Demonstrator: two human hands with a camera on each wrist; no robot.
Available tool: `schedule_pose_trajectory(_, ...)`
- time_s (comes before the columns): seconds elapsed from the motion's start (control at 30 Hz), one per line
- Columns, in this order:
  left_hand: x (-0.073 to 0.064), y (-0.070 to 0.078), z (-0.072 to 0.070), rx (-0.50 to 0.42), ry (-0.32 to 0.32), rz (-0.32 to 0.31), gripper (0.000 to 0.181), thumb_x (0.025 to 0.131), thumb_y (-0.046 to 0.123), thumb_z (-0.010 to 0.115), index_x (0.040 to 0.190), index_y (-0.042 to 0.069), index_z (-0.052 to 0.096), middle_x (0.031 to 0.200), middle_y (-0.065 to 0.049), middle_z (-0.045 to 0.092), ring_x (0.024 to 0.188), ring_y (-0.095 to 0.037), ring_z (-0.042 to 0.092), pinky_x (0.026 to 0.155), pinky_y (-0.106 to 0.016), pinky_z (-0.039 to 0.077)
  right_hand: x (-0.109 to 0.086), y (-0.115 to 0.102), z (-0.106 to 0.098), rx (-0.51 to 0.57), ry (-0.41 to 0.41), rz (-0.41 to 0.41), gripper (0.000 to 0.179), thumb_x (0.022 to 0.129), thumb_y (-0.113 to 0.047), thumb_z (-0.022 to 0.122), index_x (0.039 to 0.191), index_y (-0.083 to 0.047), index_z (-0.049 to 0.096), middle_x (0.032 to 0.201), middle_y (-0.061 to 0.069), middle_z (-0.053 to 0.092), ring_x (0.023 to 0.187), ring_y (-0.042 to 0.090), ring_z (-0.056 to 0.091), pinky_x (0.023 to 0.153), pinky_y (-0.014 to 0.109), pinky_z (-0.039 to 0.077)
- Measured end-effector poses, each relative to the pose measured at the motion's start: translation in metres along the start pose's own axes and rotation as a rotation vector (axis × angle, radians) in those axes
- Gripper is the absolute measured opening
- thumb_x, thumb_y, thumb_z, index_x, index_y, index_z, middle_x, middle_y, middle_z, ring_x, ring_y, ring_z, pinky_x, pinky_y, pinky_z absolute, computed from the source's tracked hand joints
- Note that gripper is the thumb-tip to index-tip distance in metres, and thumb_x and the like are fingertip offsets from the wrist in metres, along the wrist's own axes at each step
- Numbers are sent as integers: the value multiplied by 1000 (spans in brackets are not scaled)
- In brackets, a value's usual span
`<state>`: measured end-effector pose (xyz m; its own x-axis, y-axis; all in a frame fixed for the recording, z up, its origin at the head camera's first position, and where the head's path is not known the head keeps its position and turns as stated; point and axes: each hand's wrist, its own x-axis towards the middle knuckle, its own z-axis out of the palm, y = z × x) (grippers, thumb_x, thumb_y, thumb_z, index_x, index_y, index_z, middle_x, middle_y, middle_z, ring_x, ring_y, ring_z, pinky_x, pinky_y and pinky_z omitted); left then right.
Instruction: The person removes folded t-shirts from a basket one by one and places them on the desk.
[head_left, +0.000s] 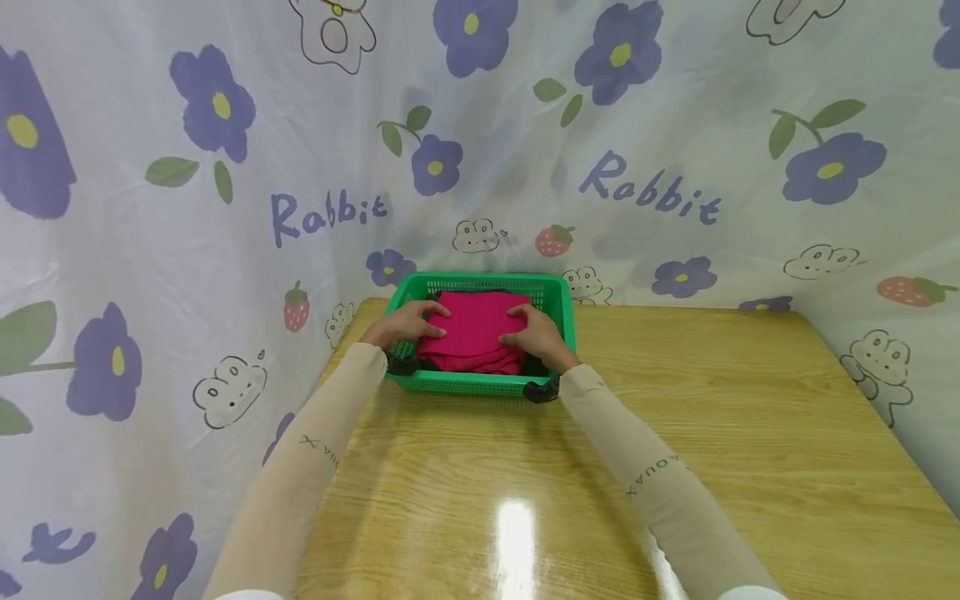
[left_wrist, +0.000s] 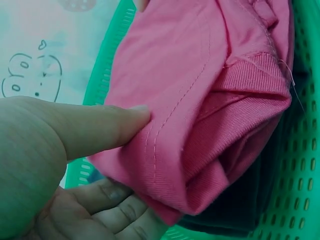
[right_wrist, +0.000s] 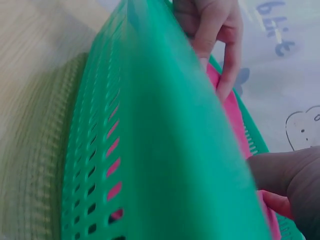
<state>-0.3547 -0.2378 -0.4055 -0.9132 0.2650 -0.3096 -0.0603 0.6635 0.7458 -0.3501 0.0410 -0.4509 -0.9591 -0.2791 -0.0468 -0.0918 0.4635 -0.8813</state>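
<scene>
One folded bright-pink cloth garment [head_left: 480, 321], stitched and rib-edged, lying in a rectangular green perforated plastic basket [head_left: 465, 382], over dark fabric [left_wrist: 235, 212]; basket on a yellowish wood-grain table [head_left: 720, 417]. Left hand [head_left: 407, 323]: pinching the garment's left edge, thumb above, fingers below. Right hand [head_left: 538, 337]: gripping its right edge.

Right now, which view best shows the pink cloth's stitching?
The left wrist view: the pink cloth lies close, stitched seam clear. The head view shows it between left hand and right hand in the green basket, stitching too small to see. The right wrist view shows slivers past the basket's wall and through its holes.
</scene>
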Motion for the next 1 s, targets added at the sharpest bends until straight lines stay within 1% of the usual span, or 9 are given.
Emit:
schedule_pose_trajectory(0.07, 1, 0, 1, -11, -8, 7, 45, 102, 12, 66, 145, 7, 54, 142, -17, 42, 69, -15, 49, 67, -29, 44, 0, 0, 0, -18, 7, 3, 58, 93, -18, 78, 144, -8, 53, 150, 17, 49, 133, 34, 47, 105, 49, 45)
schedule_pose_trajectory(0.17, 2, -2, 1, -21, -12, 7, 45, 102, 13, 67, 144, 8, 55, 144, -18, 41, 70, -16, 51, 68, -29, 45, 0, -2, -2, -25, -5, 6, 58, 93, -20, 78, 144, -9, 53, 150, 17, 48, 131, 34, 48, 103, 48, 46)
schedule_pose_trajectory(0.3, 2, -3, 0, -15, -9, 4, 43, 101, 13, 68, 143, 9, 56, 148, -17, 38, 75, -16, 52, 70, -29, 45, -1, -2, -4, -12, -36, 2, 56, 94, -22, 77, 144, -11, 53, 152, 15, 45, 128, 32, 48, 101, 47, 47)
schedule_pose_trajectory(0.4, 1, -3, -1, -10, -12, 4, 43, 101, 14, 68, 143, 9, 57, 152, -17, 34, 79, -17, 52, 73, -30, 44, -1, -3, -3, -17, -29, -13, 54, 94, -21, 78, 142, -11, 55, 151, 14, 47, 125, 31, 49, 97, 45, 48)
schedule_pose_trajectory(0.53, 1, -4, -1, -20, -23, 1, 43, 101, 14, 68, 142, 10, 57, 150, -17, 36, 73, -17, 50, 70, -29, 43, -2, -5, 1, -66, -9, -50, 53, 93, -20, 79, 141, -11, 57, 149, 15, 50, 123, 31, 51, 93, 43, 50)
schedule_pose_trajectory(0.63, 2, -4, -1, -42, -36, -3, 43, 101, 12, 68, 143, 10, 56, 148, -18, 37, 68, -16, 49, 67, -29, 44, -2, -7, 2, -87, -2, -53, 55, 93, -21, 79, 142, -11, 56, 148, 17, 50, 125, 31, 51, 95, 44, 50)
schedule_pose_trajectory(0.8, 2, -5, -2, -65, -50, -11, 45, 100, 11, 69, 143, 10, 56, 150, -17, 35, 66, -16, 47, 65, -29, 43, -4, -9, 2, -83, -28, -12, 59, 93, -25, 79, 145, -14, 53, 150, 14, 49, 130, 33, 49, 102, 48, 47)
schedule_pose_trajectory(0.9, 1, -5, -2, -70, -48, -18, 45, 100, 11, 69, 143, 10, 56, 149, -17, 37, 64, -16, 45, 64, -29, 42, -3, -9, 2, -109, -38, -44, 59, 92, -25, 80, 144, -15, 54, 150, 12, 50, 127, 32, 52, 100, 47, 48)
schedule_pose_trajectory(1.0, 0, -5, -2, -70, -42, -15, 44, 100, 11, 70, 142, 10, 57, 148, -17, 38, 67, -16, 46, 65, -29, 42, -1, -8, 3, -187, -18, -121, 54, 92, -22, 80, 141, -15, 58, 144, 12, 56, 115, 30, 58, 92, 44, 51)
